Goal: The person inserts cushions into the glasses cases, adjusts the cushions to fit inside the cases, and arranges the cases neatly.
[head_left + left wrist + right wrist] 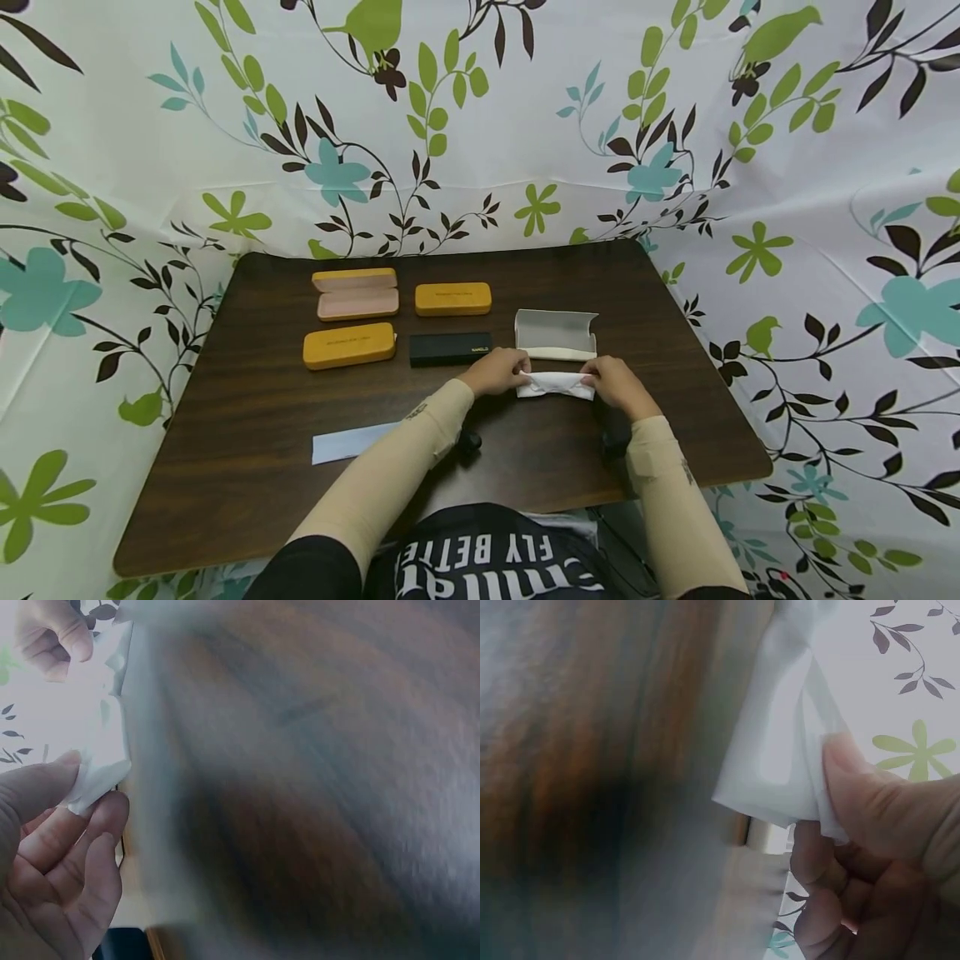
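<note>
A folded white cloth [556, 384] is held level just above the dark table, its top face creased; whether anything lies inside is hidden. My left hand [497, 372] pinches its left end between thumb and fingers, and the left wrist view shows that hand [64, 855] close up. At the opposite end, my right hand [619, 387] grips the cloth, thumb on one side and curled fingers on the other, as in the right wrist view [877, 840]. Directly behind the cloth lies an open cream case [557, 353] with a grey lining.
Left of the open case sits a black case [448, 349]. Two shut yellow cases [453, 299] [348, 346] and an open yellow case with pink lining [358, 303] stand farther left. A pale blue cloth strip [348, 443] lies near my left forearm on the brown table [247, 475].
</note>
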A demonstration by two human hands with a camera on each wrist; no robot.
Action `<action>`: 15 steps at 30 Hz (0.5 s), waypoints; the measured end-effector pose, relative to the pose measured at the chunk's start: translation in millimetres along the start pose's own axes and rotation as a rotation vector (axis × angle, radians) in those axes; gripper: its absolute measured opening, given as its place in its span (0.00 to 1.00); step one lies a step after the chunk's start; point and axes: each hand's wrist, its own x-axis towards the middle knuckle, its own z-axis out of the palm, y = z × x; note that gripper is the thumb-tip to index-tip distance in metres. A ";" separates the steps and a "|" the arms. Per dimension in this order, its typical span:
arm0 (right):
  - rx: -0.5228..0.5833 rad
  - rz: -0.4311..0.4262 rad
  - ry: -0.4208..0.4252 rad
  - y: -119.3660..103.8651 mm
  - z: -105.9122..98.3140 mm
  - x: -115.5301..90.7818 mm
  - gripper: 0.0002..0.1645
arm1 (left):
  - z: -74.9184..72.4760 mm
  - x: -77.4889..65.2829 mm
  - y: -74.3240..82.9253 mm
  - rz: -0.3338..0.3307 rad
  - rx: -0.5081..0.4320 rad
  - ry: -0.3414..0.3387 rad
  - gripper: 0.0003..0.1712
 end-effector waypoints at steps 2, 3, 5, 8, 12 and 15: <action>-0.005 -0.011 0.007 -1.2 -1.4 2.1 0.05 | -2.4 0.0 -0.9 0.000 -0.010 0.013 0.08; -0.004 -0.018 0.008 -2.1 -2.0 3.4 0.05 | -3.6 0.0 -1.4 -0.003 -0.017 0.020 0.07; 0.007 -0.022 0.008 -3.8 -2.9 6.3 0.06 | -5.7 -0.3 -2.4 -0.016 -0.023 0.030 0.07; 0.020 -0.027 0.002 -7.0 -4.2 10.8 0.06 | -9.1 -1.1 -3.6 -0.035 -0.041 0.045 0.07; 0.020 -0.022 0.004 -11.6 -5.5 16.3 0.07 | -12.9 -1.5 -6.3 -0.056 -0.048 0.066 0.07; 0.011 -0.020 0.007 -13.5 -5.8 20.5 0.06 | -15.0 -0.3 -9.7 -0.061 -0.043 0.085 0.06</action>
